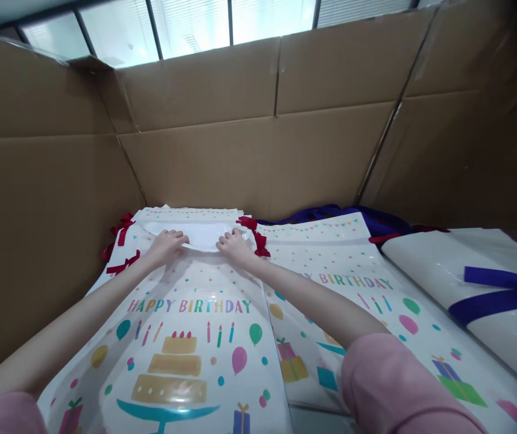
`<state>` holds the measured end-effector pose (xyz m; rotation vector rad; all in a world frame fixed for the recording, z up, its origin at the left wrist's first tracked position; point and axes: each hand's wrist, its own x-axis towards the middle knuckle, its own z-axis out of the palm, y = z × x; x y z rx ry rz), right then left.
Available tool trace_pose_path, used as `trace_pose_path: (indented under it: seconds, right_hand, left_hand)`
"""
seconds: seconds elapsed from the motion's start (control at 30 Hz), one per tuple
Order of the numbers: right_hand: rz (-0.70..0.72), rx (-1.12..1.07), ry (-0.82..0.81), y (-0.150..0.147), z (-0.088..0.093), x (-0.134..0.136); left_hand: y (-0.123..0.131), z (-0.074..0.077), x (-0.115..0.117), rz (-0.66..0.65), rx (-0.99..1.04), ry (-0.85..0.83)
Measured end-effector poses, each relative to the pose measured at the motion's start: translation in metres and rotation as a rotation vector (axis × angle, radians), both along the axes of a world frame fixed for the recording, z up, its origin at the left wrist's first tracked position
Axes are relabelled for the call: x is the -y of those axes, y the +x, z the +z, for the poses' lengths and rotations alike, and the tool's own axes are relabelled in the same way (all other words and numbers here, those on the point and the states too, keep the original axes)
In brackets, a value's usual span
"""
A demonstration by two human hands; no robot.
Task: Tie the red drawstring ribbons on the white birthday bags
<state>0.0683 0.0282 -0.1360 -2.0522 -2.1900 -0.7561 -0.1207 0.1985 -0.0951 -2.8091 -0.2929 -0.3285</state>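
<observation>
A large white gift bag (190,306) printed "HAPPY BIRTHDAY" with a cake, candles and balloons lies flat in front of me, on top of a stack of similar bags. My left hand (168,246) has its fingers curled over the front edge of the bag's mouth. On the same edge, farther right, my right hand (235,247) is closed with its fingers bent over. Between the hands the mouth gapes a little and shows the plain white inside (204,234). Red ribbons (258,236) stick out at both sides of the bag's top.
Tall cardboard walls (249,163) rise behind and at both sides. To the right lies a second birthday bag (331,247), partly under my right forearm. Beyond it is a white bag (479,253) with a purple ribbon (502,278). More purple ribbon (331,212) lies along the back wall.
</observation>
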Motion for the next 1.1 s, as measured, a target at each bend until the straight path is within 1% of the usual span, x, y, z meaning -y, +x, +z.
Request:
trace_pose_path:
  seconds: [0.13, 0.27, 0.37, 0.53, 0.67, 0.8, 0.9, 0.97, 1.03, 1.1]
  right_hand:
    - [-0.008, -0.010, -0.002, -0.004, -0.006, 0.003]
    - [-0.090, -0.071, 0.079, 0.000, -0.002, 0.002]
    - [-0.127, -0.115, 0.113, 0.005, -0.001, 0.000]
    - [-0.129, -0.157, 0.105, 0.009, -0.007, -0.004]
    - [-0.113, -0.169, 0.127, 0.008, -0.010, -0.005]
    - [-0.107, -0.164, 0.153, 0.003, -0.011, -0.003]
    - [-0.117, -0.164, 0.163, -0.001, -0.008, -0.001]
    - [-0.154, -0.178, 0.141, -0.002, -0.004, -0.001]
    - [-0.215, -0.206, 0.090, -0.001, 0.002, -0.003]
    - [-0.271, -0.235, 0.023, 0.003, 0.010, -0.005]
  left_hand:
    - [-0.008, -0.005, -0.013, 0.005, -0.019, 0.003]
    - [-0.012, -0.008, -0.016, 0.004, 0.024, 0.012]
    - [-0.013, -0.010, -0.021, 0.016, 0.076, -0.024]
    - [-0.012, -0.014, -0.030, 0.003, 0.087, -0.080]
    - [-0.014, -0.020, -0.027, 0.002, 0.154, -0.057]
    - [-0.020, -0.028, -0.018, -0.038, 0.227, 0.008]
    - [-0.022, -0.032, -0.014, -0.052, 0.247, 0.027]
    - [-0.021, -0.032, -0.013, -0.051, 0.237, 0.035]
    - [-0.018, -0.028, -0.014, -0.047, 0.208, 0.055]
    - [-0.015, -0.022, -0.017, -0.028, 0.178, 0.081]
